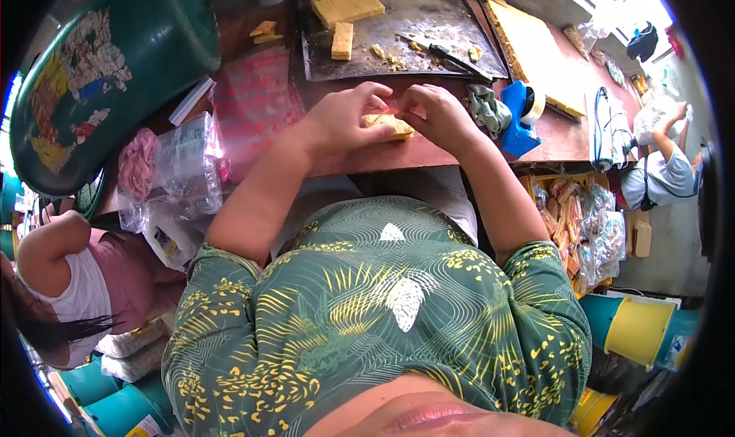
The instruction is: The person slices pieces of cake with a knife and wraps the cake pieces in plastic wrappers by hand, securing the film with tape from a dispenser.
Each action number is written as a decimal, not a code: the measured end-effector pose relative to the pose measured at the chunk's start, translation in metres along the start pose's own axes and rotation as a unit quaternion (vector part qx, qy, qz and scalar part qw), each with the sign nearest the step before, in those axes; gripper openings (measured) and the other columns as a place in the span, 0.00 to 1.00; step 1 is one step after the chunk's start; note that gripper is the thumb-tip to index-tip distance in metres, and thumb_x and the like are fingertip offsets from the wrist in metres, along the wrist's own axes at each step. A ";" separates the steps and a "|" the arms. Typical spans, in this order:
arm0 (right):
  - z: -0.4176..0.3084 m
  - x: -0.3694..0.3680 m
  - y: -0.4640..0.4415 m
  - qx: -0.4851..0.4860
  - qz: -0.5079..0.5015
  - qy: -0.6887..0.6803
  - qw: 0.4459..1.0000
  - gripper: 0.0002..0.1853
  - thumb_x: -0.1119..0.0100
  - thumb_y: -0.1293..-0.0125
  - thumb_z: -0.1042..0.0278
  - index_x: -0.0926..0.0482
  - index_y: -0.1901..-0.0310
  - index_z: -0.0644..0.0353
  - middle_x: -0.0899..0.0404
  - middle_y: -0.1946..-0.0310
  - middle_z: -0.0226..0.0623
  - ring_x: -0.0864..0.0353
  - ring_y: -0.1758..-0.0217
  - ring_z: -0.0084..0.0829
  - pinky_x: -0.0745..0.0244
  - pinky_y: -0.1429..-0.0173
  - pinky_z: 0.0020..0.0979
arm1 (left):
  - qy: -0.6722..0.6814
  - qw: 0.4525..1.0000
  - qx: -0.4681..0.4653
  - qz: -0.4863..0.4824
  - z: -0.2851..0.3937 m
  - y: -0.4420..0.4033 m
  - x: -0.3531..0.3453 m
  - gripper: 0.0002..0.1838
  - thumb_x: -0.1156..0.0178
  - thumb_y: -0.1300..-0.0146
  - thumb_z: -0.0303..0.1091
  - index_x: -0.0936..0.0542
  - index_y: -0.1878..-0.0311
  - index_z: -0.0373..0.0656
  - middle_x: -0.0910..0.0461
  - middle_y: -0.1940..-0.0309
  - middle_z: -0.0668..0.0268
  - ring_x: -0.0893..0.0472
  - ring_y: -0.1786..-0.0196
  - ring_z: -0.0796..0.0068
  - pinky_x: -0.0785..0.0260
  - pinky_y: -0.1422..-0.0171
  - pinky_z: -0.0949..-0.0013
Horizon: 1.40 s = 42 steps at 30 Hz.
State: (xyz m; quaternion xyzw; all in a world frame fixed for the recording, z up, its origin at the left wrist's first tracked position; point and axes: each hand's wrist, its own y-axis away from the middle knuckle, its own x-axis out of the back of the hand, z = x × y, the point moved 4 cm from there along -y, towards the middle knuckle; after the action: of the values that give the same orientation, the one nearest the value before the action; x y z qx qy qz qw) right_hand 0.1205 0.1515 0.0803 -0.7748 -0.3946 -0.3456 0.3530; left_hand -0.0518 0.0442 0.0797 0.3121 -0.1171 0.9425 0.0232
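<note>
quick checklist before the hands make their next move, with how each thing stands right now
1. Both hands at the piece: ok, left hand and right hand are both at the small cake piece.
2. Knife out of the hands: ok, the knife lies apart from them, its blade over the tray.
3. Tape nearby: ok, the blue tape dispenser stands to the right of the right hand.
4. Tray free of crumbs: not ok, crumbs are scattered on it.
5. Piece fully wrapped: cannot tell, the hands hide part of it.
</note>
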 end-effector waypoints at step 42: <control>0.053 -0.022 0.046 -0.157 -0.005 0.145 0.977 0.15 0.21 0.42 0.57 0.13 0.64 0.59 0.19 0.59 0.41 0.21 0.53 0.47 0.25 0.46 0.44 | -0.256 0.944 0.151 0.145 -0.055 0.036 -0.009 0.14 0.25 0.44 0.48 0.13 0.67 0.48 0.17 0.55 0.63 0.25 0.38 0.56 0.38 0.28 0.46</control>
State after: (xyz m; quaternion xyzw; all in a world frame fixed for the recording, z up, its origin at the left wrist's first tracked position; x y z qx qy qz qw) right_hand 0.1637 0.1662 0.0227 -0.7601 -0.2840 -0.5139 0.2785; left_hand -0.0804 0.0223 0.0241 0.5222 -0.0195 0.8307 -0.1920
